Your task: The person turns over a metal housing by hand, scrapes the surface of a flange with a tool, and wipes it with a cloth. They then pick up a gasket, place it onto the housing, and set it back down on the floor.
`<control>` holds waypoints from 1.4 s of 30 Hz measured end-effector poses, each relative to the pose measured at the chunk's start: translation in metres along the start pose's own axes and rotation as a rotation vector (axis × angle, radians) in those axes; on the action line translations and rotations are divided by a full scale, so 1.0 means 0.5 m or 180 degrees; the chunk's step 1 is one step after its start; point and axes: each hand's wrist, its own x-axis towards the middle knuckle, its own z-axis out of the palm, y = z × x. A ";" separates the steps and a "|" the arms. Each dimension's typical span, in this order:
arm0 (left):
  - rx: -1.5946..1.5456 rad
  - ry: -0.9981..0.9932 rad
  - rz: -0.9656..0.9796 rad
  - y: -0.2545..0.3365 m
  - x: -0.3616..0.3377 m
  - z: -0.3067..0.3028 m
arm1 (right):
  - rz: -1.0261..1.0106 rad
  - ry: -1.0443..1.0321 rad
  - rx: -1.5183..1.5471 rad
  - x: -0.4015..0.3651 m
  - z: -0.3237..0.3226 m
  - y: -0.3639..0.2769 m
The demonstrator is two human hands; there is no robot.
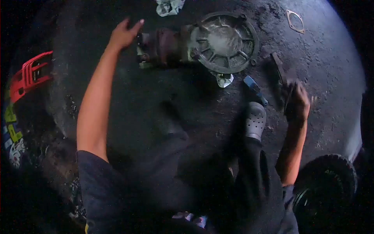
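Observation:
A dark, greasy machine part lies on the floor, with a round ribbed metal housing (223, 42) on its right and a cylindrical body (165, 46) on its left. Beside the left end of that body is my left hand (124, 34), fingers apart, nothing in it. On the right, my right hand (298, 100) is wrapped round the lower end of a long dark tool (278, 67), slightly blurred. A blue-handled tool (253, 85) lies between the housing and my right hand. Crumpled white paper (224, 80) sits against the housing's lower edge.
A flat gasket (295, 22) lies at the upper right, more crumpled paper (170, 7) at the top. Red plastic piece (34, 74) and yellow-green items (14, 132) are at the left edge. A tyre (331, 179) stands lower right. My grey clog (256, 120) is below the blue-handled tool.

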 end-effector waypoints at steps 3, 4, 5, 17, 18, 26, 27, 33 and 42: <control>-0.0109 -0.0306 0.0104 0.015 0.056 0.068 | -0.3108 -0.0417 -0.4477 0.105 0.121 -0.101; 0.0086 -0.0404 0.0237 0.024 0.059 0.085 | -0.3341 -0.0479 -0.4728 0.110 0.192 -0.142; 0.0000 -0.0456 0.0212 0.029 0.061 0.095 | -0.3554 -0.0578 -0.4985 0.118 0.248 -0.164; 0.0194 -0.1688 0.0370 0.015 -0.039 0.064 | -0.0349 -0.0944 -0.1222 0.124 0.377 -0.087; 0.0045 -0.1658 0.0439 0.009 -0.043 0.065 | -0.0078 -0.1233 -0.1019 0.099 0.370 -0.094; 0.0214 0.0269 -0.0264 -0.001 -0.219 0.114 | -0.1645 -0.1700 -0.1630 -0.071 0.293 -0.008; 0.0233 0.0588 -0.0185 -0.001 -0.236 0.119 | -0.2274 -0.1678 -0.1728 -0.091 0.305 0.001; -0.0080 0.0930 -0.0066 -0.002 -0.271 0.128 | -0.3393 -0.1995 -0.2185 -0.101 0.286 0.041; 0.0512 0.0709 0.0033 -0.013 -0.295 0.134 | -0.2882 -0.2203 -0.2095 -0.128 0.275 0.034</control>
